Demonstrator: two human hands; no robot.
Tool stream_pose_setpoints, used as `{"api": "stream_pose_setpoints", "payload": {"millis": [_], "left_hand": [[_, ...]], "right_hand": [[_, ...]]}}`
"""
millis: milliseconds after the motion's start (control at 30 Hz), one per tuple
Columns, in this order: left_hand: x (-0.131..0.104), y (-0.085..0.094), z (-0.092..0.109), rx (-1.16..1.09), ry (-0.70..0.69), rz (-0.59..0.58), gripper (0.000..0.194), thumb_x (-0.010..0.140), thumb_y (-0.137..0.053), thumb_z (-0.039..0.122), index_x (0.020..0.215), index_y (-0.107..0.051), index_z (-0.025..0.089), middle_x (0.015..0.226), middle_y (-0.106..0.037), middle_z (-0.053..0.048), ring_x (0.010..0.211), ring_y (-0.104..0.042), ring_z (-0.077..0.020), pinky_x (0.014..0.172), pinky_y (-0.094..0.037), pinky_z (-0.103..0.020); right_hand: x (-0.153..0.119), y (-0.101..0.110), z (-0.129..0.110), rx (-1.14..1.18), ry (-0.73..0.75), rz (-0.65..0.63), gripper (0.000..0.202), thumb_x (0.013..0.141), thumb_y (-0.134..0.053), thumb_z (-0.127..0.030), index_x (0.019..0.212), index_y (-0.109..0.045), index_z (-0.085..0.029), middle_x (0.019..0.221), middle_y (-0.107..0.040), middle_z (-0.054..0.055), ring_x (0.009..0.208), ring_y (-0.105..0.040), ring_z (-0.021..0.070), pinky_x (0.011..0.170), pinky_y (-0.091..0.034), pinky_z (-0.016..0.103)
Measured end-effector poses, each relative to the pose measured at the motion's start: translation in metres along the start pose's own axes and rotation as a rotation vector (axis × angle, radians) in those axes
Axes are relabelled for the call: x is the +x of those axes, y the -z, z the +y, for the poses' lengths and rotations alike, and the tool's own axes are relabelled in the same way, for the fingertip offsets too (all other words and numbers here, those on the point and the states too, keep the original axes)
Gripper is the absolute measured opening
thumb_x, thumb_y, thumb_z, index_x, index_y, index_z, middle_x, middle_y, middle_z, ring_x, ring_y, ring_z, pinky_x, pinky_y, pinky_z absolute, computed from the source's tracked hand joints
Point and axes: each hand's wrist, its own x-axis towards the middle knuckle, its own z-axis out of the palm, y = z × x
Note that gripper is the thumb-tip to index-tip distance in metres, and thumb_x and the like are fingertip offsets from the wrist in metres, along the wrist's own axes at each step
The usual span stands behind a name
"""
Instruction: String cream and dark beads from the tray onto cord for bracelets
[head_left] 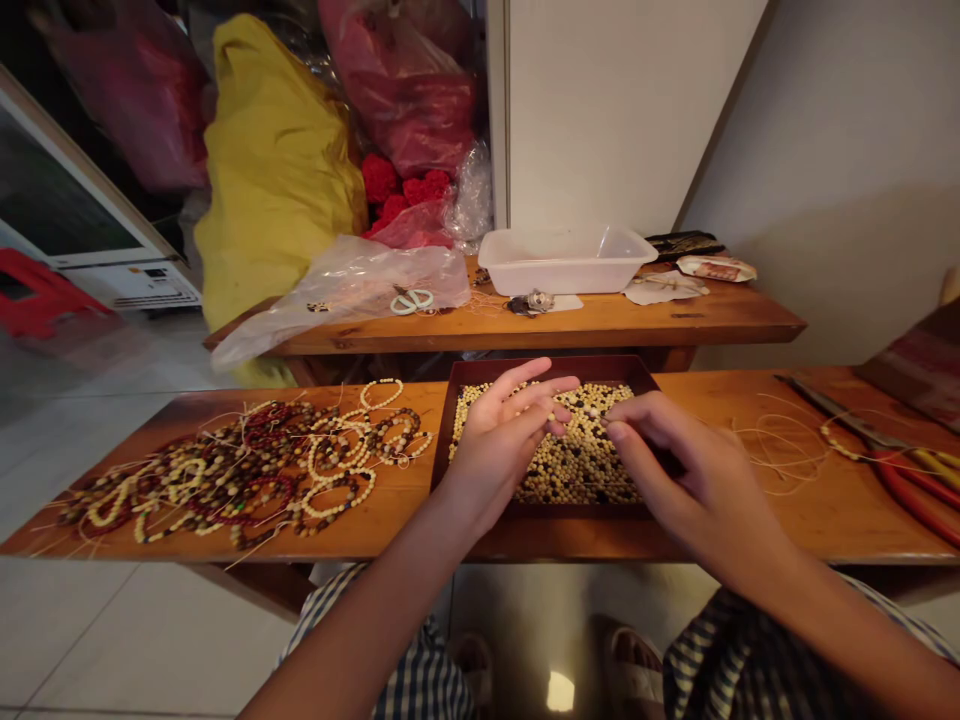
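Over a dark red tray full of small beads, mostly cream with some black, both my hands are raised. My left hand pinches a small pale bead between thumb and fingertip, its other fingers stretched out. My right hand has thumb and forefinger pressed together at the tray's right side, level with the left fingertips. What it pinches is too small to make out. Thin pale cord lies in loops on the bench to the right of this hand.
Left on the wooden bench lies a heap of beaded bracelets. Pliers with red handles and a short beaded strand lie right. Behind, a second bench carries a white plastic tub, a plastic bag and pale green rings.
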Motion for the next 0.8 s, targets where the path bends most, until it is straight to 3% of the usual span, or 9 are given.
{"api": "stream_pose_setpoints", "payload": {"millis": [500, 800], "left_hand": [[0.0053, -0.0004, -0.0096, -0.027, -0.057, 0.121, 0.023, 0.075, -0.065, 0.014, 0.096, -0.059, 0.011, 0.083, -0.064, -0.003, 0.069, -0.055, -0.0057, 0.077, -0.041, -0.023], [0.0050, 0.0001, -0.0086, -0.024, -0.050, 0.088, 0.026, 0.072, -0.069, 0.017, 0.094, -0.058, 0.011, 0.078, -0.062, -0.001, 0.066, -0.053, -0.0052, 0.070, -0.040, -0.022]], "right_hand": [[-0.0009, 0.0018, -0.0040, -0.134, 0.155, 0.147, 0.007, 0.082, -0.053, -0.014, 0.079, -0.058, -0.019, 0.054, -0.052, -0.005, 0.044, -0.047, 0.0071, 0.047, -0.037, 0.020], [-0.0008, 0.0035, -0.0033, -0.159, 0.160, 0.168, 0.007, 0.081, -0.055, -0.014, 0.079, -0.060, -0.018, 0.053, -0.053, -0.005, 0.044, -0.046, 0.0071, 0.047, -0.037, 0.020]]}}
